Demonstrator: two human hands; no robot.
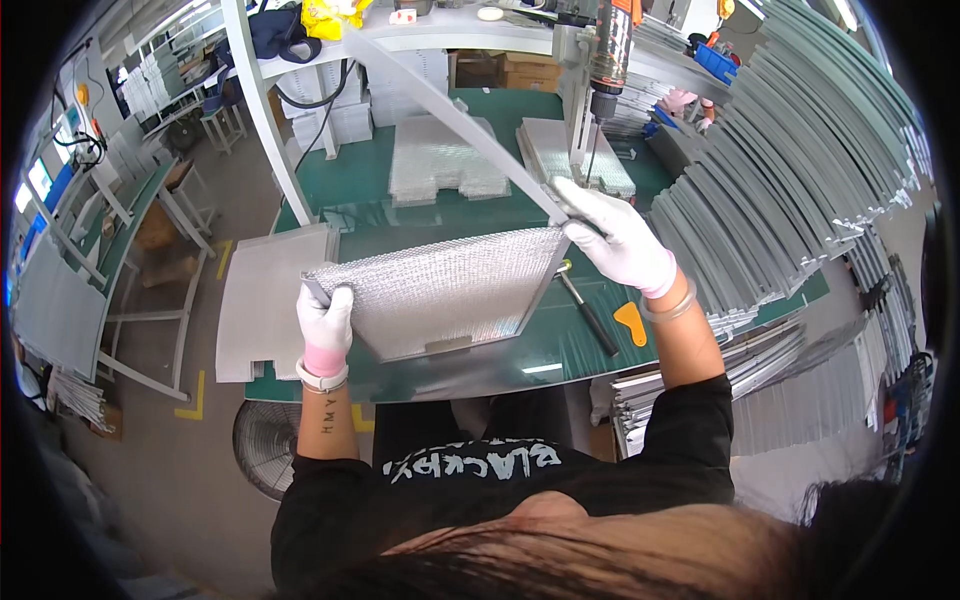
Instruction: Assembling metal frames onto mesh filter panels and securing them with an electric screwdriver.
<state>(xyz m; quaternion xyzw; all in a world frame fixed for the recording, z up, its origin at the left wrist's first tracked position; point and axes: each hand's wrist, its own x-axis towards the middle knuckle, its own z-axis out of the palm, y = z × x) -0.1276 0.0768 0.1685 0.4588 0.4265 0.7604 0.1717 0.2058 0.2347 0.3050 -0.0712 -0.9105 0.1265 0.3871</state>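
A silvery mesh panel (450, 285) is held tilted above the green worktable, with metal edging along its right side. My left hand (326, 325), in a white and pink glove, is closed on the panel's upper left corner. At the upper right corner my right hand (618, 240), gloved alike, grips the near end of a long pale metal strip (450, 115). The strip slants up and away to the far left. A hammer (592, 318) with a black handle lies right of the panel, beside an orange-yellow scraper (631, 322).
An electric screwdriver (610, 65) hangs above the table (400, 380). Mesh sheets (440, 160) and another sheet stack (545, 140) lie behind the panel. Grey panels (270, 300) sit at left. Dense rows of metal frames (780, 170) stand at right. A floor fan (265, 450) is below.
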